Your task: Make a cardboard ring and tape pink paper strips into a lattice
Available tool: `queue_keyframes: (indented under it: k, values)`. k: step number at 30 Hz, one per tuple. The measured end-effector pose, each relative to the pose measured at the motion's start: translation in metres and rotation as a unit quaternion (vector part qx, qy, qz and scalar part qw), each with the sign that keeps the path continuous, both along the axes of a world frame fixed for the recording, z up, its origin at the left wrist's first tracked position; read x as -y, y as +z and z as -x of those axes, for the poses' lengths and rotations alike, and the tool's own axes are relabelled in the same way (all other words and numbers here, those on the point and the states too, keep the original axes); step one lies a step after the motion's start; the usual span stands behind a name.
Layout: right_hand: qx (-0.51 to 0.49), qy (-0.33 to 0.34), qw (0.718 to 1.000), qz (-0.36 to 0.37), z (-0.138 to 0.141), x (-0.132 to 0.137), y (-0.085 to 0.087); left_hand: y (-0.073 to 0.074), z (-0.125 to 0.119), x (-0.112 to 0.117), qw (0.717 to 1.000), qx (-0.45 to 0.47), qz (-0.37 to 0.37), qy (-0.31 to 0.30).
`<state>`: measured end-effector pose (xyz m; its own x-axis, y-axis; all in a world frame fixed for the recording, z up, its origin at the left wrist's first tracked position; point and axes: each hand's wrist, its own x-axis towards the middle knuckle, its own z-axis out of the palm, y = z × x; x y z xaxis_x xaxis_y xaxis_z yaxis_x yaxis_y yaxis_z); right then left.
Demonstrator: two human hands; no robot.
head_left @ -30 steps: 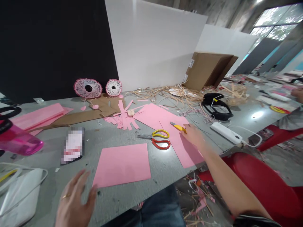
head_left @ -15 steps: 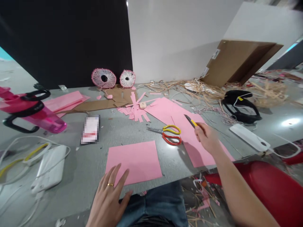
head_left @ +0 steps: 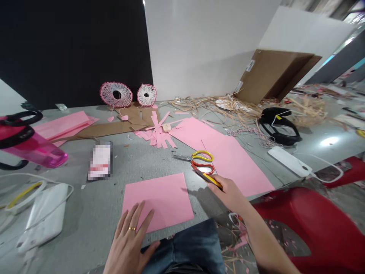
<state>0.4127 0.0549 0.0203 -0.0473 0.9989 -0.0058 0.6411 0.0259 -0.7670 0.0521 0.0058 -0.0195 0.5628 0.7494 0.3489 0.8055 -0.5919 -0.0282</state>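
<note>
Knife (head_left: 217, 182) in right hand (head_left: 229, 194), paper (head_left: 168, 201) under left hand (head_left: 128, 238)
Right grip clamped on the knife; left grip spread apart.

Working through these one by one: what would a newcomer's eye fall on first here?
Probably the flat pink rectangular paper sheet near the grey table's front edge, the left hand spread over its near left corner. To its right, the right hand holds a yellow-and-black cutter knife beside yellow-and-red-handled metal scissors. Two pink-rimmed, white thread-wound discs at the back also stand out.
</note>
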Motion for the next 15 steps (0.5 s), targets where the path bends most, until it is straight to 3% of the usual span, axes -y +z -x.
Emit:
queue_keyframes:
  k: [5, 10, 13, 15]
  values:
    - [-0.002, -0.023, 0.999, 0.024, 0.004, 0.010, -0.012, 0.000, 0.001, 0.002, 1.000, 0.008, 0.021, -0.011]
    - [0.001, -0.005, 1.000, 0.024, 0.010, 0.008, -0.012, 0.005, -0.006, 0.005, 0.999, 0.034, 0.028, -0.013]
    - [-0.001, 0.008, 1.000, 0.021, 0.015, 0.005, -0.009, 0.019, -0.012, 0.004, 0.994, 0.100, 0.036, -0.003]
    - [-0.005, 0.009, 1.000, 0.026, 0.017, 0.003, -0.010, 0.038, -0.012, 0.006, 0.983, 0.176, 0.052, 0.004]
